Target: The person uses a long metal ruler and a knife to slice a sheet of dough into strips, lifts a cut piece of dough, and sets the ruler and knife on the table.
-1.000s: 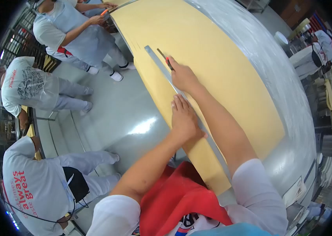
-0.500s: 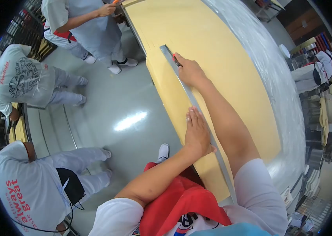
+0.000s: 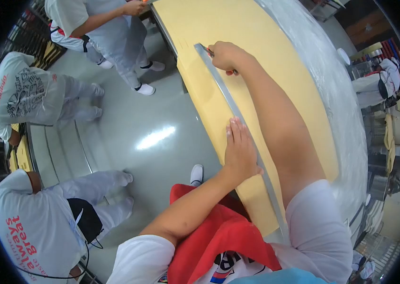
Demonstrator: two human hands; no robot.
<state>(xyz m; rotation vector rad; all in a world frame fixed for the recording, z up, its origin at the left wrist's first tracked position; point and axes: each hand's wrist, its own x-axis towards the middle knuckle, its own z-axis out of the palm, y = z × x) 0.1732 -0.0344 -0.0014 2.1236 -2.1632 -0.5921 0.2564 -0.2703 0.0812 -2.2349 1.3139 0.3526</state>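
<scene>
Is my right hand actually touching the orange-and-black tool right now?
Touching. The head view shows the right hand with its fingers curled around the orange-and-black tool, whose end pokes out beneath the fist.

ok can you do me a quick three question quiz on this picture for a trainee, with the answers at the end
1. Which hand holds the small tool with red on it?

2. True or false: the left hand has its fingers stretched out along the ruler, not curled into a fist.

3. Choose one. What lies along the right side of the yellow sheet in the picture?
a) a brown rug
b) clear plastic
c) a row of bowls

Key:
1. The right hand.
2. True.
3. b
</scene>
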